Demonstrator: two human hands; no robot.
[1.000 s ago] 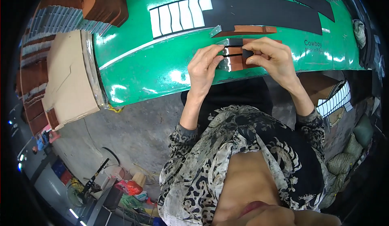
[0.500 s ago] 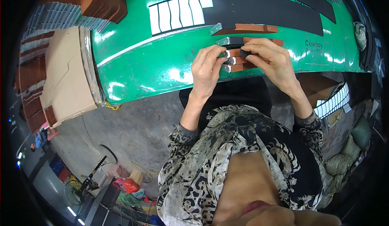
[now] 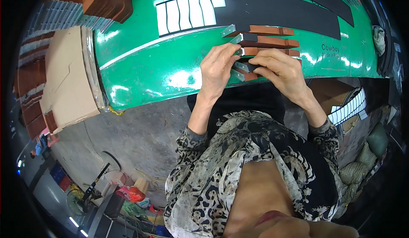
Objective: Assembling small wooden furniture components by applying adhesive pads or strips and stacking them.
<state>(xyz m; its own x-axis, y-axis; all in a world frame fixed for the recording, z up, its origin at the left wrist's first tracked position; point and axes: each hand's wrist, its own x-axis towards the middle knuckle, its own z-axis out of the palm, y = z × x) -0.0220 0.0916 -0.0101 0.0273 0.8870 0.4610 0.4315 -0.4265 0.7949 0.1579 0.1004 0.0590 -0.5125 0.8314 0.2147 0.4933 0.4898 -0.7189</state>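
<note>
Hands on a small brown block at a green workbench

Upper centre of the frame: left hand [image 3: 217,67] and right hand [image 3: 281,69] pinch one metal-tipped brown block [image 3: 243,72] on the glossy green table [image 3: 140,67]; grey concrete floor [image 3: 128,140] lies below.

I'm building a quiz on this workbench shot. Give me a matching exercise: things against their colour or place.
Things:
1. table top
2. flat cardboard sheet
3. small brown strips with metal ends
4. long strip

Matches:
A. black, across the far side of the table
B. glossy green
C. at the table's left end
D. in a staggered row by the hands

Pairs: 1-B, 2-C, 3-D, 4-A
</note>
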